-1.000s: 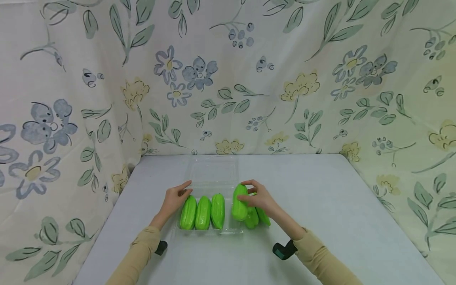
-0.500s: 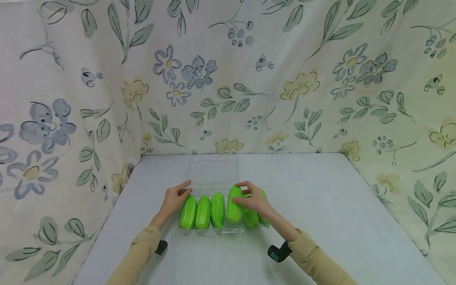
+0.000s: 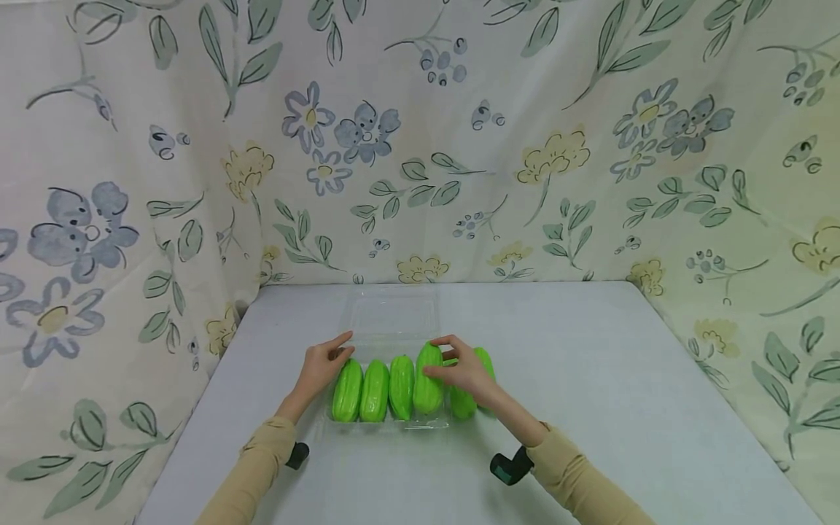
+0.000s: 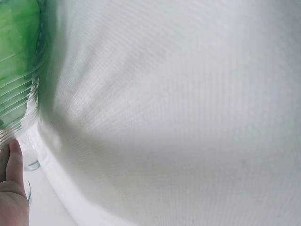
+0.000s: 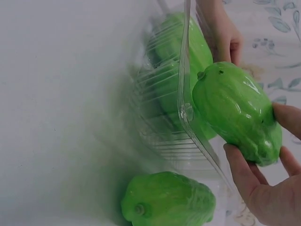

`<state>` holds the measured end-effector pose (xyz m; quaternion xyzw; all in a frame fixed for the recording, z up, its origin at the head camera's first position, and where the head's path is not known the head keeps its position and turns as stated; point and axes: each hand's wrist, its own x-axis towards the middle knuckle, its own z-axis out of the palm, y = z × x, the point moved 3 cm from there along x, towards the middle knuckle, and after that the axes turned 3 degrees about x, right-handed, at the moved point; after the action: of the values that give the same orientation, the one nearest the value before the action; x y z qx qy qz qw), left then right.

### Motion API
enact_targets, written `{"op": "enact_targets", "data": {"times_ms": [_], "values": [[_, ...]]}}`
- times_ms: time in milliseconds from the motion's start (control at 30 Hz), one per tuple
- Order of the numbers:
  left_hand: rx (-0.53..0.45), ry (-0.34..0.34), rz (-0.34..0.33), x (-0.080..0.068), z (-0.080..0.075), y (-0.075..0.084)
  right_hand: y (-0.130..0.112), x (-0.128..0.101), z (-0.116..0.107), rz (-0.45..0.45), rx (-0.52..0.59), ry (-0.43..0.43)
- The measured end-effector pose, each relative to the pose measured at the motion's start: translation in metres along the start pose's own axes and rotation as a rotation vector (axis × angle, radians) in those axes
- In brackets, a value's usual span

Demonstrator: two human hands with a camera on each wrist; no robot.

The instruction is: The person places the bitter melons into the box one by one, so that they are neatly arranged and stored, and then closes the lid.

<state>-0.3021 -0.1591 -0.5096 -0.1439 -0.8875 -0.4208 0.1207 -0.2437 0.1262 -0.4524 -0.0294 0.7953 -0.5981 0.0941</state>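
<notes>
Right hand [image 3: 467, 370] grips 4th green chayote [image 3: 428, 386] w/ curled fingers, over clear plastic tray [image 3: 392, 424]; left hand [image 3: 319, 368], fingers relaxed, rests on tray's left edge.

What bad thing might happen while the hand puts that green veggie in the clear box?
1. The right hand holds the green vegetable just at the clear box's rim; it might catch there and slip.
2. Three vegetables already fill the box side by side, so the fourth may not sit flat.
3. The left hand only touches the box's edge; a push might slide the light box toward the two loose vegetables on the table.
</notes>
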Motion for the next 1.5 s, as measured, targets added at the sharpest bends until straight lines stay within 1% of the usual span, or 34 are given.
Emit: {"op": "enact_targets", "data": {"times_ms": [233,400,600,900,1167,1367,1500], "values": [[0.001,0.000,-0.016,-0.001,-0.001,0.001,0.002,0.000,0.002,-0.004,-0.005,0.013],[0.003,0.008,-0.006,0.000,0.000,0.000,0.003,-0.001,0.002,-0.023,-0.030,0.026],[0.007,0.011,-0.001,0.000,0.000,0.000,0.002,-0.001,0.005,-0.098,-0.110,0.033],[0.016,0.008,-0.001,0.000,0.000,0.001,0.003,-0.001,0.010,-0.190,-0.161,0.005],[0.009,0.005,-0.013,0.001,0.000,0.002,0.003,-0.003,0.018,-0.323,-0.287,0.007],[0.016,0.008,-0.007,0.002,0.001,0.002,0.004,-0.006,0.022,-0.334,-0.395,0.027],[0.019,0.011,-0.003,0.001,0.000,0.002,0.005,-0.007,0.024,-0.348,-0.431,0.030]]}}
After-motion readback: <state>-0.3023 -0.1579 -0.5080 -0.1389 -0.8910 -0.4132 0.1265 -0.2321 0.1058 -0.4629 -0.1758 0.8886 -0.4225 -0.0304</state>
